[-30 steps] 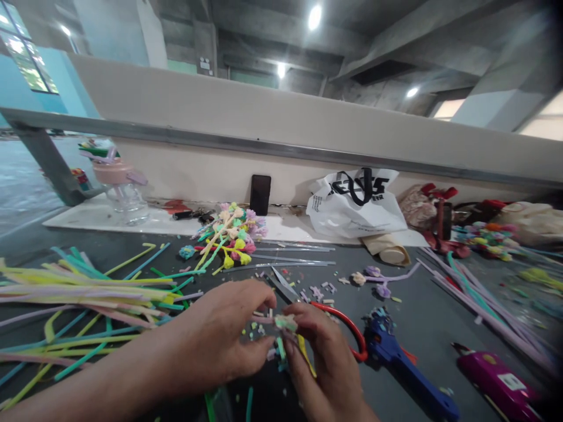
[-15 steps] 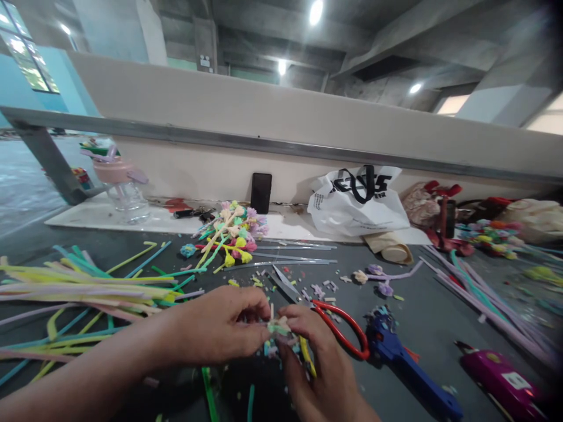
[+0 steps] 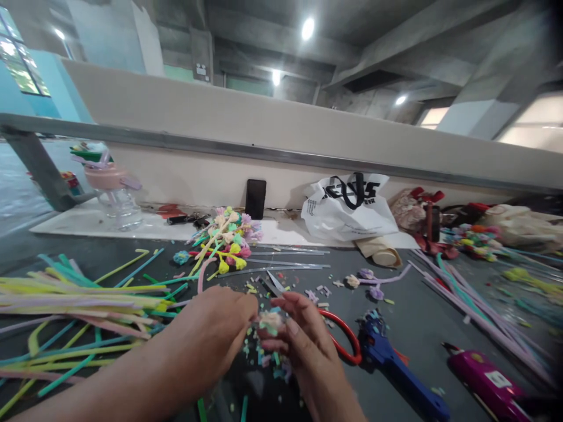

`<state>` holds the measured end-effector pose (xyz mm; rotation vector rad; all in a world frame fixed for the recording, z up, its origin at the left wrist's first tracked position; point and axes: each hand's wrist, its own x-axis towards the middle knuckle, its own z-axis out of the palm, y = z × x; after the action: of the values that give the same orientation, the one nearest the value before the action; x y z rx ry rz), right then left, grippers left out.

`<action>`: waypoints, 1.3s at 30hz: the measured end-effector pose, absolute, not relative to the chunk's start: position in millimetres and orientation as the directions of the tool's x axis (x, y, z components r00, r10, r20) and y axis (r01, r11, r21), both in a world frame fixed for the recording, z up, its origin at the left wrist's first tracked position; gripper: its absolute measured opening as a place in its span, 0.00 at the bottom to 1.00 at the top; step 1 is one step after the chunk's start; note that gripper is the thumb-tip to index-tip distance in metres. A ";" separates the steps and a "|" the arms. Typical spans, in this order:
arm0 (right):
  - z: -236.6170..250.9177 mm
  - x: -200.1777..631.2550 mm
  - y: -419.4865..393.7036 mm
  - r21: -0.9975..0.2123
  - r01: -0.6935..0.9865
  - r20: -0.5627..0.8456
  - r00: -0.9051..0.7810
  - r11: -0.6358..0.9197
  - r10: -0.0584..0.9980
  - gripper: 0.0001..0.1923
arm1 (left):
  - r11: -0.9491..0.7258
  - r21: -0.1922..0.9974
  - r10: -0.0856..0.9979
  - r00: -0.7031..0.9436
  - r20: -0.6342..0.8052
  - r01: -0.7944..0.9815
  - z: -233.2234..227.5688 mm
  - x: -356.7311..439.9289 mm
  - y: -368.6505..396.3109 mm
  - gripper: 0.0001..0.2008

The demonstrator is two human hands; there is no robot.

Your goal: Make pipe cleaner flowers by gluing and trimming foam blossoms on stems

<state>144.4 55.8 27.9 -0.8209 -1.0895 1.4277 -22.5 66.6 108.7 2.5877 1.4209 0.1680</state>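
Shifted left: both hands [image 3: 264, 337] pinch pastel flower [image 3: 270, 321] | axis unclear

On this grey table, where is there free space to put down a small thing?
One bare patch lies between the blue glue gun and the long pipe cleaners on the right. Another lies behind the pile of pipe cleaners on the left. It is crowded around both hands, among scraps and the red-handled scissors.

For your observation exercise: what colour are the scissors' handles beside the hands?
Red: the scissors' handles show best in the head view.
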 end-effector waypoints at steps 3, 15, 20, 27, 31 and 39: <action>31.0 142.7 58.1 -0.890 -0.447 0.003 -0.204 -0.090 0.979 0.18 | -0.572 0.067 0.817 0.575 -0.043 0.818 112.7 -15.3 64.8 0.10; 27.0 144.8 59.2 -0.920 -0.381 -0.020 -0.195 -0.095 0.981 0.15 | -0.579 0.314 0.812 0.569 0.133 0.752 91.8 -25.3 68.2 0.08; 21.5 145.1 59.7 -0.917 -0.389 -0.020 -0.178 -0.089 0.984 0.14 | -0.579 0.403 0.810 0.555 0.189 0.709 87.4 -28.0 67.2 0.07; 26.5 141.3 58.3 -0.879 -0.450 -0.062 -0.214 -0.155 0.975 0.13 | -0.603 0.371 0.790 0.592 0.157 0.706 88.3 -23.4 65.8 0.06; 28.5 140.4 57.7 -0.878 -0.452 -0.065 -0.219 -0.160 0.974 0.13 | -0.628 0.315 0.774 0.615 0.152 0.712 89.3 -22.2 65.5 0.07; 23.2 139.9 58.3 -0.923 -0.370 -0.027 -0.213 -0.106 0.977 0.16 | -0.663 0.246 0.748 0.638 0.183 0.707 89.8 -21.1 65.2 0.06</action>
<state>139.9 58.3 23.2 -0.8568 -1.0213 1.5668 -21.1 65.2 89.8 2.7034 1.2097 0.4057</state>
